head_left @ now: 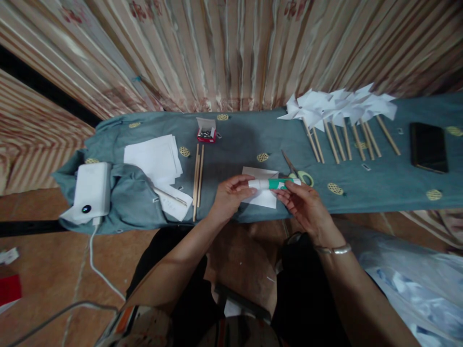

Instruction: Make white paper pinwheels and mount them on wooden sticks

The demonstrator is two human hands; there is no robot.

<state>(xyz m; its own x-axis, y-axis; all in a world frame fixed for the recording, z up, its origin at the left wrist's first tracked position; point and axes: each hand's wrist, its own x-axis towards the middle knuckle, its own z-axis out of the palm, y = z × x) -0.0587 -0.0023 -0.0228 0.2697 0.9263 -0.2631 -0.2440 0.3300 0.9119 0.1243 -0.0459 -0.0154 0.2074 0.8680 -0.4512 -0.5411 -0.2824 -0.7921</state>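
A white and green glue stick (277,183) lies level between my two hands, above a white sheet of paper (265,198) on the cloth. My left hand (231,193) pinches its white left end. Around the green body and right end are the closed fingers of my right hand (304,202). Just behind the right fingers, a pair of scissors (306,178) with pale green handles rests on the cloth, partly hidden. Left of my left hand lie several thin wooden sticks (198,178).
A grey-green cloth (235,149) covers the narrow table. Paper pinwheels (340,108) on sticks and a black phone (428,147) lie right. Left are stacked paper sheets (154,156), a pen (170,195), and a white power bank (92,188) with a cable. A small box (206,132) holds metal pins.
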